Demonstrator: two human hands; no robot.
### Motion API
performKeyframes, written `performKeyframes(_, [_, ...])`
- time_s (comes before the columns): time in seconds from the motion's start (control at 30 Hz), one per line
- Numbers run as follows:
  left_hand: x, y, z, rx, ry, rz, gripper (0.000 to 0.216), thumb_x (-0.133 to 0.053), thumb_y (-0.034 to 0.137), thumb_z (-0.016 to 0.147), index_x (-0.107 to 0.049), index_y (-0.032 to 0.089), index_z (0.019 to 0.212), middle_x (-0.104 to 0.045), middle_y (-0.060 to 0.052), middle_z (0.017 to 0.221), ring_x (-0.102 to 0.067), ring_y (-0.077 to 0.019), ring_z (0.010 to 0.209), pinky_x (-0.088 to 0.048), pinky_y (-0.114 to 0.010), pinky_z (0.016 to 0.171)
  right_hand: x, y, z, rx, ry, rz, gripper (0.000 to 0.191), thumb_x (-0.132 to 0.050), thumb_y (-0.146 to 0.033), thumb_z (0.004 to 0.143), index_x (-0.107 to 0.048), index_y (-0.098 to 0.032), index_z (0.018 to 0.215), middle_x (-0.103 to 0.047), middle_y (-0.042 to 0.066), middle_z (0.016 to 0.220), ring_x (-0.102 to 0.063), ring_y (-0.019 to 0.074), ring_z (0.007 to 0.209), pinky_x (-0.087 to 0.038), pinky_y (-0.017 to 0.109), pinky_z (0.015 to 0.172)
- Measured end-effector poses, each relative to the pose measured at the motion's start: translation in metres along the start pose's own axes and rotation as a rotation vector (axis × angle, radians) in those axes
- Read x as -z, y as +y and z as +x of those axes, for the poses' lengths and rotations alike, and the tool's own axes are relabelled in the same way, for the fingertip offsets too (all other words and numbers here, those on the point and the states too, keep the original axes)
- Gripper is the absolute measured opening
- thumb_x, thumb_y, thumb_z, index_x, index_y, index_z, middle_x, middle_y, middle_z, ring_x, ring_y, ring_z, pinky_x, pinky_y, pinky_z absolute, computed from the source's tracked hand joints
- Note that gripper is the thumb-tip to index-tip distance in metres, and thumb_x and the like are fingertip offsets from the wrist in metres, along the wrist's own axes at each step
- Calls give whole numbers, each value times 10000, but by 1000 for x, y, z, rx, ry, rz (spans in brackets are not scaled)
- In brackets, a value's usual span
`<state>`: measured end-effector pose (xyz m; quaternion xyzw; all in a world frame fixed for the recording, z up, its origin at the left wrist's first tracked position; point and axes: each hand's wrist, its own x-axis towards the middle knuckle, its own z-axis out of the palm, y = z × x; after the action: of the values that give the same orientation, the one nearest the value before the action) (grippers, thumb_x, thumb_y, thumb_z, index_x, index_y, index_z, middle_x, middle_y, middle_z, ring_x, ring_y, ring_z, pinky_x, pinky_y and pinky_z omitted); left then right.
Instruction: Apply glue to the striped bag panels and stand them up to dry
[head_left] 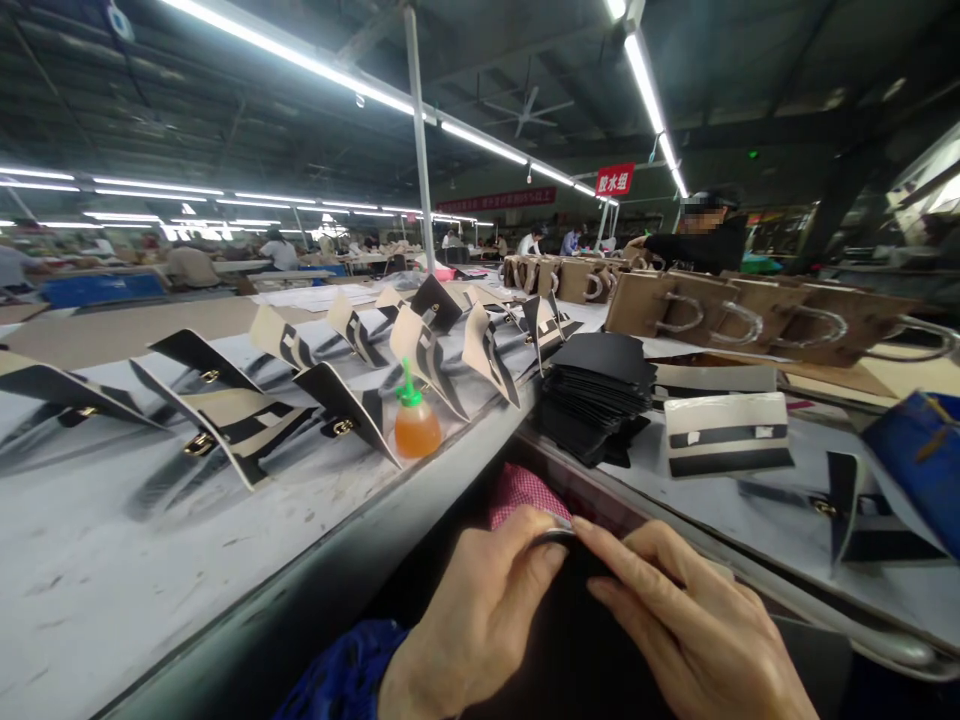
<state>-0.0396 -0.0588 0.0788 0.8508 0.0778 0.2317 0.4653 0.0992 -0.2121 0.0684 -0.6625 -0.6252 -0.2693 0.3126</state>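
My left hand (472,620) and my right hand (690,630) lie close together at the bottom of the view, fingers pressed down on a flat black piece (570,640) in front of me. The fingertips of both meet at its far edge, where a thin pale strip shows. A red checked cloth (525,490) lies just beyond the fingers. An orange glue bottle (416,420) with a green nozzle stands on the table above my left hand. A stack of black pieces (600,395) sits to the right of it.
Several folded beige-and-black bag flaps with gold clasps (225,420) stand along the grey table (112,560). Tan bags with handles (750,315) line the right side, with a person in black behind them. A blue item (919,450) lies at far right.
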Motion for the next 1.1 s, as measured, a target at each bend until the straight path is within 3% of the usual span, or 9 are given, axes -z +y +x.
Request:
performKeyframes(0.17, [1,-8,-9,115,157,-90,291,-462,414,1010,-667,229,919,-445,54,586,-426,-117,541,-330,-254,551,0,2,-13,-294,151,11,210,-575,-338,981,-612,-251,1169,-669,-28,790,-675,112,647,-552,178,628])
performKeyframes(0.27, [-1,-12,-16,106,258,-44,274,-502,407,992,-692,242,883,-466,47,589,-419,-118,548,-322,-256,556,-1,0,-16,-357,205,25,120,-601,-325,956,-636,-250,1042,-673,-30,758,-673,127,623,-563,200,613])
performKeyframes(0.6, [-8,-17,-26,73,335,64,233,-545,406,963,-741,294,906,-553,31,620,-443,-131,564,-359,-244,567,-6,-1,-14,-405,221,66,84,-629,-307,936,-646,-240,983,-676,-36,744,-677,122,630,-558,195,611])
performKeyframes(0.8, [-11,-13,-28,-36,428,37,145,-631,377,926,-767,328,922,-693,37,749,-543,-138,653,-433,-216,660,-10,-1,-17,-415,199,67,98,-651,-305,920,-655,-236,990,-685,-22,757,-683,133,643,-567,211,614])
performKeyframes(0.97, [-6,-15,-22,74,361,-62,281,-562,439,954,-729,254,823,-605,34,639,-481,-125,572,-397,-227,569,-7,7,-16,-433,200,69,135,-656,-352,914,-686,-231,968,-715,-8,781,-700,149,658,-574,229,606])
performKeyframes(1.1, [-3,-17,-17,56,342,-172,304,-554,451,960,-708,233,813,-602,47,636,-496,-110,567,-394,-221,559,-3,15,-19,-447,166,112,101,-652,-306,920,-708,-228,955,-710,3,814,-702,147,693,-567,225,635])
